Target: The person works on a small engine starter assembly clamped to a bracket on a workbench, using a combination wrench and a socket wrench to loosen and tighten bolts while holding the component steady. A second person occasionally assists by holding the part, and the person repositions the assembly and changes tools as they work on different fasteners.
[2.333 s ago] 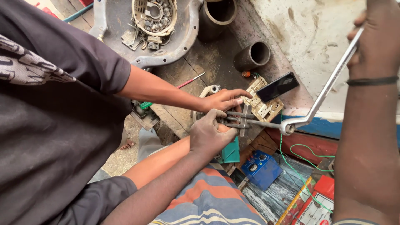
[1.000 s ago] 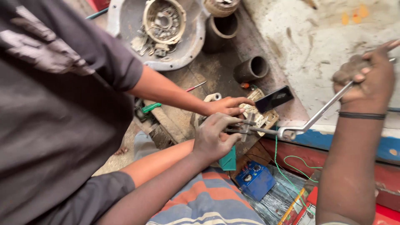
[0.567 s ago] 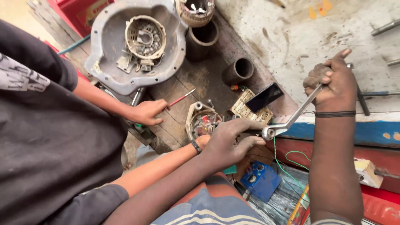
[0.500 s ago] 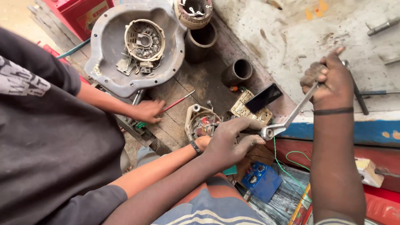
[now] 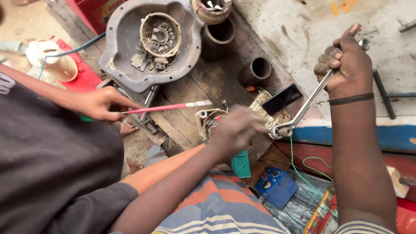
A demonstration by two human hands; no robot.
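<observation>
The long, bright steel ring spanner (image 5: 310, 100) runs slantwise from upper right to lower left, its ring end seated on a fitting at the edge of the worn wooden workbench (image 5: 208, 82). The right hand (image 5: 346, 65) is clenched round the spanner's upper end, forefinger stretched up along the handle. At the spanner's ring end the left hand (image 5: 236, 130) is blurred; its fingers curl at the fitting, but whether they grip anything cannot be told. Just left of the ring end sits a small round metal part (image 5: 207, 121). Above the ring end lie a cream terminal block (image 5: 271, 113) and a black phone (image 5: 282, 99) resting on it. Farther left of the spanner, another person's hand (image 5: 100, 104) holds a red-shafted screwdriver (image 5: 167, 107). Beyond that lies a grey cast-metal housing with a wound stator inside (image 5: 149, 43). Below the ring end sits a small blue box (image 5: 275, 187).
</observation>
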